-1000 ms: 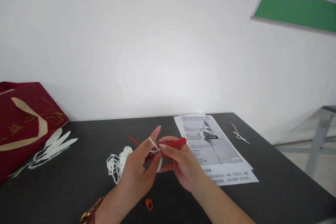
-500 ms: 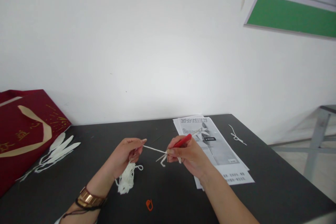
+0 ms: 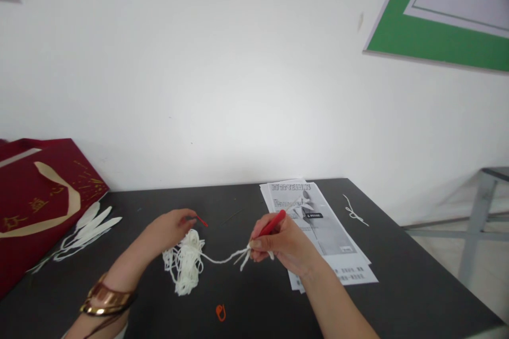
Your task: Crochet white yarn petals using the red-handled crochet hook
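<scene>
My right hand is closed around a red-handled crochet hook. Its fingertips also pinch a small bit of white yarn work with loose ends hanging; the hook's tip is hidden. From there a strand sags left to a loose heap of white yarn on the table. My left hand is above the heap's upper left edge, off the strand. A small thin red stick with a wider end, like a plastic yarn needle, juts from its fingertips, the fingers partly hidden.
An orange stitch marker lies near the front of the black table. Printed sheets lie on the right, beside a knotted white yarn piece. White petal-shaped pieces lie left, against a dark red bag.
My left hand has let go of the taut strand and moved left; the strand now hangs slack. The yarn heap is more exposed, and the red stick has come into view.
</scene>
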Demonstrator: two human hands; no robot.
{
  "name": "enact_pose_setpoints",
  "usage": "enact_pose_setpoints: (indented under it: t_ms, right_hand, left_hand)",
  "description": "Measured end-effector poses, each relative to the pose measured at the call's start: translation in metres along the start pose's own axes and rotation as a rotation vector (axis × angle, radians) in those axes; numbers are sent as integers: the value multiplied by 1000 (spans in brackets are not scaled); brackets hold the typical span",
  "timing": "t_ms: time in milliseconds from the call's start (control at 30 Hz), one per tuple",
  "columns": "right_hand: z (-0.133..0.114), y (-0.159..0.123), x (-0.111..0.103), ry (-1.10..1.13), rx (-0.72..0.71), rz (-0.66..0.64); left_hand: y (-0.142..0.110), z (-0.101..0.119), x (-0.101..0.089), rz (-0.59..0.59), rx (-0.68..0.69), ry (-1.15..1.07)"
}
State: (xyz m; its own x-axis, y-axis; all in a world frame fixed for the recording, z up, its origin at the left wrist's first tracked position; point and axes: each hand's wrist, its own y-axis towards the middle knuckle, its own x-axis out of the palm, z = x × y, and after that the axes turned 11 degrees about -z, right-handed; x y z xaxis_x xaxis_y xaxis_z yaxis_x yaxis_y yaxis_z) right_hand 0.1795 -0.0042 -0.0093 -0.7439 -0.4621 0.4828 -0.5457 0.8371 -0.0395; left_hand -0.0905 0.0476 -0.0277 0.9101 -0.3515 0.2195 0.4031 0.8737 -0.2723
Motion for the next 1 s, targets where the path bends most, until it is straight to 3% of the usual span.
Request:
enact_pose_setpoints:
  t_ms: [133,233,300,400,500,600,700,767,833,867,1000]
  right_hand:
    - [3,0,0,12,-29,0]
    - [2,1,-3,29,-36,27]
    - [1,3,-5,40,-35,43]
    - [2,4,-6,52,-29,39]
    - [4,5,-5,62,-25,22]
    - [6,5,-3,75,-22,13]
    - [7,6,-2,87,-12,5]
    - [8,6,-2,96,-9,7]
    - [9,7,-3,103,-14,18]
    - [10,7,-3,107,-16,25]
    - [12,9,-3,126,-11,31]
  left_hand:
    - [0,-5,78,-82,93,-188]
    - [0,-3,111,-236,36,-376]
    - [2,0,109,-288,7,-505]
    - [2,4,90,-343,32,-666]
    - [-1,7,78,-343,149,-798]
    - [-3,11,82,-288,301,-890]
    - [-2,11,92,-181,511,-676]
    - [0,7,93,-98,617,-254]
    - [2,0,89,-142,529,-105]
    - [3,-4,85,-253,418,6]
    - [6,-15,73,-389,301,0]
